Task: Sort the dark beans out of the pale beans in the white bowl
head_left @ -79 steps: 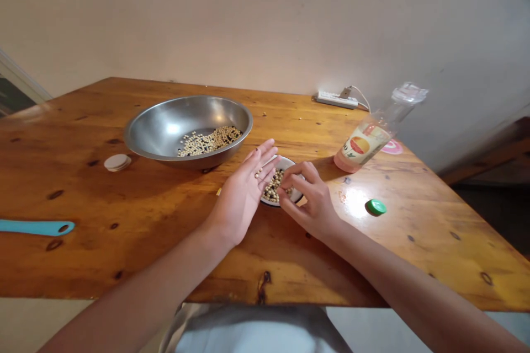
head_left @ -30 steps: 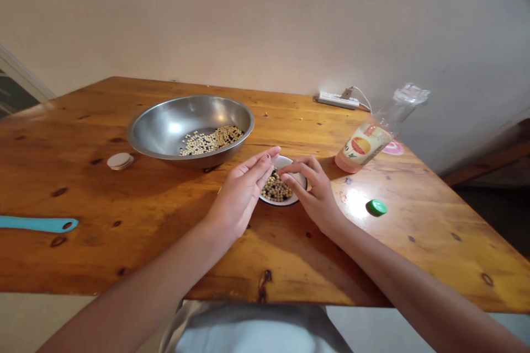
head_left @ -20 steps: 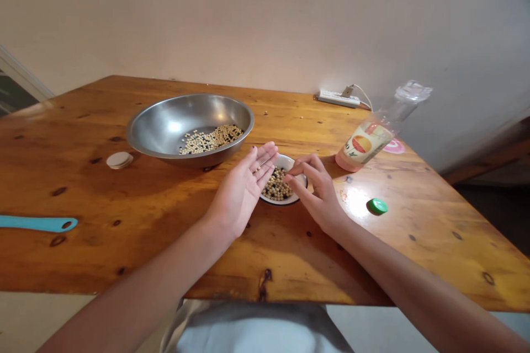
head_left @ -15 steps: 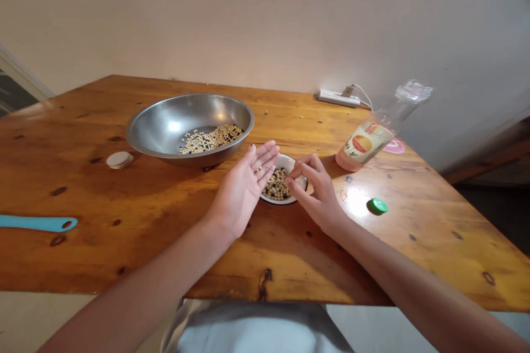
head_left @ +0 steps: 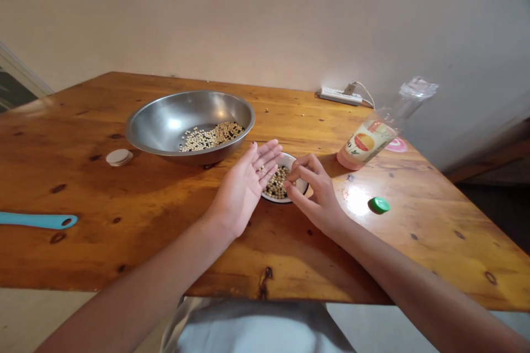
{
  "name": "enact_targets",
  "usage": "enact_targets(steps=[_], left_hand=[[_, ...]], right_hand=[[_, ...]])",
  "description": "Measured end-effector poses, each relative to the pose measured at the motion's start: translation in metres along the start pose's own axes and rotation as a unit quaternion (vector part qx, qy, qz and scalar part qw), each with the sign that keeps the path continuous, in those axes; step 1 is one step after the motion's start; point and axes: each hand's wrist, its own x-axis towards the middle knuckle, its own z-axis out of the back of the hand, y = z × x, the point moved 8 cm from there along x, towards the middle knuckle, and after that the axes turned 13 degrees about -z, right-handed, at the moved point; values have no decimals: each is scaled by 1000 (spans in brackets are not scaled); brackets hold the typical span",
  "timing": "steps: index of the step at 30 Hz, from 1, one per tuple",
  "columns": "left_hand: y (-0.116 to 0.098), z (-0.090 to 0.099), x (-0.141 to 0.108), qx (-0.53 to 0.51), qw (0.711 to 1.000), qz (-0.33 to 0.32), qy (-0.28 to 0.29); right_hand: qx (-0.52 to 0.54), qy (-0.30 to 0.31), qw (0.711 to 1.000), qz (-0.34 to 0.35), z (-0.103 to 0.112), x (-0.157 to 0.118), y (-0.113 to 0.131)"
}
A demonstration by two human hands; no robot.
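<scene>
My left hand [head_left: 248,182] lies palm up with its fingers stretched out, beside and partly over a small white bowl [head_left: 304,190] with a dark rim. One or more small pale beans [head_left: 261,168] rest on its fingers. Inside the bowl are many pale and dark beans [head_left: 276,183]. Over the bowl's right side, the thumb and forefinger of my right hand [head_left: 312,187] are pinched together; what is between them is too small to make out. Behind my left hand, a wide steel basin [head_left: 165,121] holds more pale and black beans [head_left: 213,137].
A tilted-looking clear bottle [head_left: 366,140] with a fruit label and pinkish liquid stands at right, near a green cap [head_left: 379,205]. At left are a pale round lid [head_left: 118,157] and a turquoise handle [head_left: 39,220]. A power strip [head_left: 342,96] sits along the wall.
Both hands stay almost in place; my left hand has shifted slightly right. My right hand's pinched fingertips have moved a little left and down over the bowl.
</scene>
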Motion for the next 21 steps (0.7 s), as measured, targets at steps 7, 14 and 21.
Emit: enact_targets(steps=[7,14,21], left_hand=[[1,0,0,-2,1000,2,-5],[0,-1,-1,-8,1000,6,-6],[1,-1,-1,-4,1000,10,-7]], right_hand=[[1,-2,1000,3,-1,1,0],[-9,-1,1000,2,-1,1,0],[-12,-1,1000,11,-4,1,-2]])
